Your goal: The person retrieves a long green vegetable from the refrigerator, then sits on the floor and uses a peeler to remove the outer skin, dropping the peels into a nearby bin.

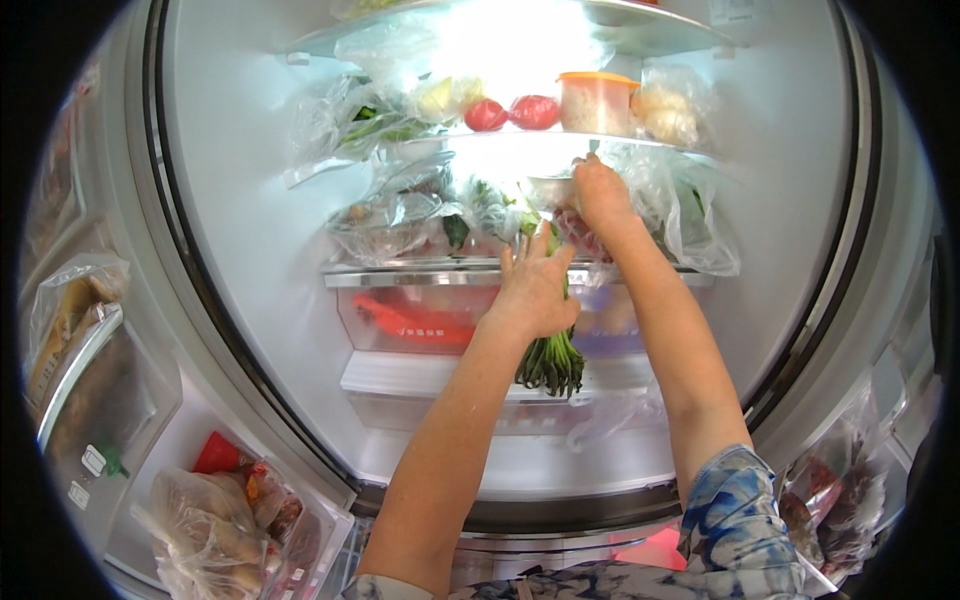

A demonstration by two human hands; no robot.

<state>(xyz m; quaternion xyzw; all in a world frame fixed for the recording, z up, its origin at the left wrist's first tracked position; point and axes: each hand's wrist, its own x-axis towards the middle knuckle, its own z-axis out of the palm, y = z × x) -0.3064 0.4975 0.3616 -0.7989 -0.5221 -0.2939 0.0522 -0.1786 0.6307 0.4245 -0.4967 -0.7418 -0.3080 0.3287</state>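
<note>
My left hand (536,289) is at the front edge of the refrigerator's lower shelf, spread over a bunch of green leafy vegetables (551,364). Its fingers are partly apart, and the palm hides the middle of the bunch. The darker ends hang down in front of the drawers, while paler green parts show above the fingers. Deeper in, my right hand (602,191) grips the rim of a light-coloured bowl (551,191) on the same shelf. Glare hides the bowl's back and contents. A plastic bag with dark reddish contents (577,229) lies below the right hand.
Bagged food (394,221) fills the shelf's left, with a bag of greens (694,217) at right. Above are two wrapped red items (534,112) and an orange-lidded container (596,105). Clear drawers (412,319) sit below. Both open doors hold bagged food (206,517).
</note>
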